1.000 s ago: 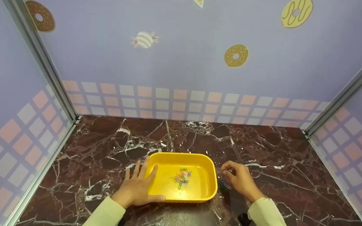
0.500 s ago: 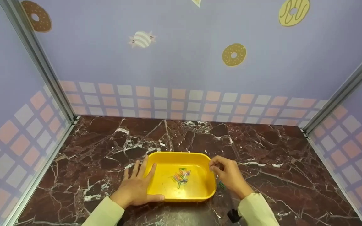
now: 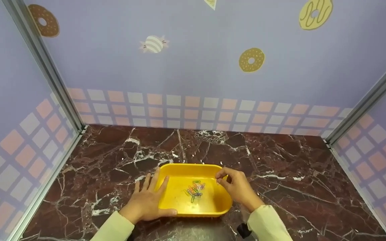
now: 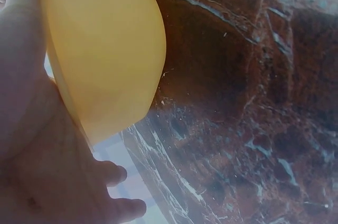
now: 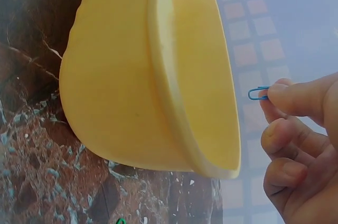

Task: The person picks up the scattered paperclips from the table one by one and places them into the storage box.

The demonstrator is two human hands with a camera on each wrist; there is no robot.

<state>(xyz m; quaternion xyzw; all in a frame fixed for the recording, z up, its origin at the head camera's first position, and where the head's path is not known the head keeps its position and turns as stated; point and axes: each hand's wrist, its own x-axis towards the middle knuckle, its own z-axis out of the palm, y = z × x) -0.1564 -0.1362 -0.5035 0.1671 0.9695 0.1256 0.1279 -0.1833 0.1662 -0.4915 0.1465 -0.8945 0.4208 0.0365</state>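
Observation:
A yellow plastic tray (image 3: 209,205) stands on the table with a small pile of coloured paper clips (image 3: 195,190) on its floor. My left hand (image 3: 146,202) rests on the tray's left side with the fingers spread and straight and the thumb along the near rim. My right hand (image 3: 237,187) is over the tray's right rim. Between thumb and index finger it pinches a blue paper clip (image 5: 254,96), seen clearly in the right wrist view; the other fingers are loosely bent.
A green paper clip (image 5: 121,221) lies on the marbled table (image 3: 297,194) outside the tray, at the bottom edge of the right wrist view. Lilac panels (image 3: 193,73) with printed squares and sweets close in the back and both sides.
My right hand has moved left from the table beside the tray to above its right rim, carrying the paper clip. The left hand and the tray stay in place.

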